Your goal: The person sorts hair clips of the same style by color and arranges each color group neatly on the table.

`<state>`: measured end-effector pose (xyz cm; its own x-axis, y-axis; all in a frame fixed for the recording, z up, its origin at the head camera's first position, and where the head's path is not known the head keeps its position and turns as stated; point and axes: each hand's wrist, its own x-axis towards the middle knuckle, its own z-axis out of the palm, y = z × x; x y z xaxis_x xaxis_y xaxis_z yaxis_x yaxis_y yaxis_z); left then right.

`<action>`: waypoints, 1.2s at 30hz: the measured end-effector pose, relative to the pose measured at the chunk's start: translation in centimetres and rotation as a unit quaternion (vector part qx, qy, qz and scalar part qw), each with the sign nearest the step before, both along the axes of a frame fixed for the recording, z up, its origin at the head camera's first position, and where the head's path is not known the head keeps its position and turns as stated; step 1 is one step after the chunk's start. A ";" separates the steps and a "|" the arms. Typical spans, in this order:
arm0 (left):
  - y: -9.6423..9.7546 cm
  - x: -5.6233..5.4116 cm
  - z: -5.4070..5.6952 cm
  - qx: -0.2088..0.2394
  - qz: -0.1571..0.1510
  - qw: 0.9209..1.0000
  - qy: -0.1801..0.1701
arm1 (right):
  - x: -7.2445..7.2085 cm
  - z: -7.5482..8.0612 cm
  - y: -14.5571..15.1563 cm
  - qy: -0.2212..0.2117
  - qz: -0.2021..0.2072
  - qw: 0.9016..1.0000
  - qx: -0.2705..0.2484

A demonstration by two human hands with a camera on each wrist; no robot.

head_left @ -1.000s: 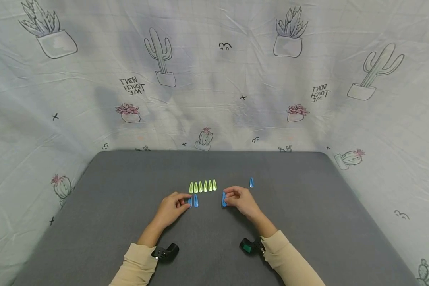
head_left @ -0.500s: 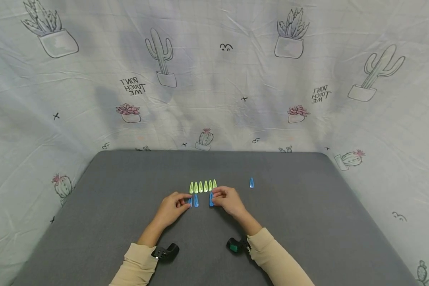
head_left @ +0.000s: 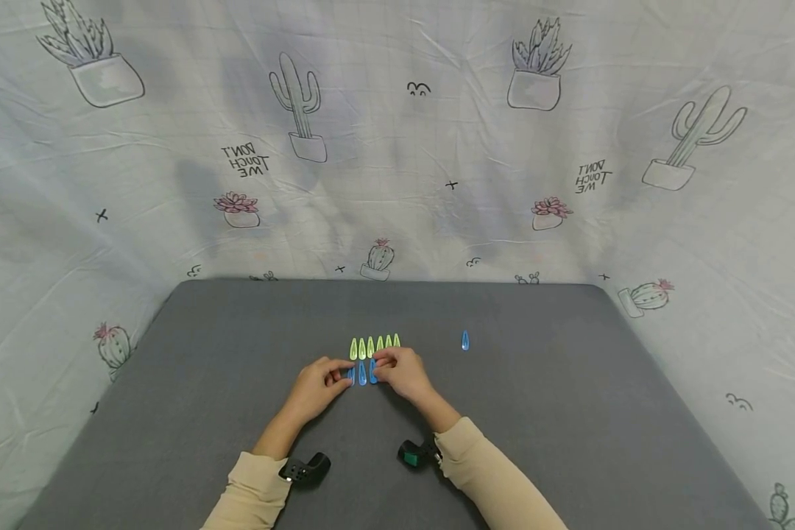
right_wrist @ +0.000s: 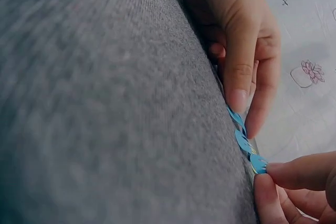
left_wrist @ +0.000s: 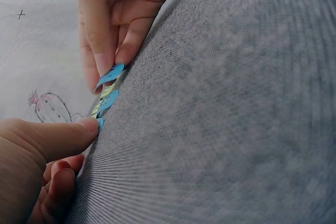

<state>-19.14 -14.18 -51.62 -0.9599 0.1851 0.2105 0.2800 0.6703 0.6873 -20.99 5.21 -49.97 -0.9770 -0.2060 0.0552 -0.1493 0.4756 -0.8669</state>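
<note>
Thumb and forefinger of my left hand [head_left: 316, 384] pinch a blue snap hair clip [head_left: 352, 376] at its two ends, at the left of a short row. Beside it lies a second blue hair clip [head_left: 362, 373]. My right hand [head_left: 404, 373] pinches a third blue hair clip [head_left: 373, 371], just right of the second; the right wrist view shows this clip [right_wrist: 258, 163] between thumb and fingertip. Behind the blue clips runs a row of several yellow-green hair clips [head_left: 371, 347], its right end partly covered by my right hand.
A lone blue hair clip [head_left: 465, 340] lies farther right on the grey tabletop [head_left: 536, 383]. Behind the table hangs a white cloth [head_left: 397, 147] printed with cacti. Each wrist carries a black strapped device, such as the one on the right [head_left: 414, 454].
My right hand has slid left with its blue hair clip, from well apart to close beside the second blue clip. My left hand has stayed on the leftmost blue clip.
</note>
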 end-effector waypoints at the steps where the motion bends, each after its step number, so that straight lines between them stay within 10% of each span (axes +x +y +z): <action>1: 0.0 0.0 0.0 0.000 -0.001 1.000 0.002 | -0.1 0.0 -0.1 0.002 -0.001 1.000 0.004; 14: 0.1 0.0 -0.1 -0.002 0.000 1.000 -0.001 | 0.0 0.4 -1.0 0.069 -0.016 0.993 0.092; 36: 0.2 -0.2 -0.3 0.001 0.004 1.000 -0.003 | -0.5 0.1 3.0 0.042 0.028 0.999 -0.017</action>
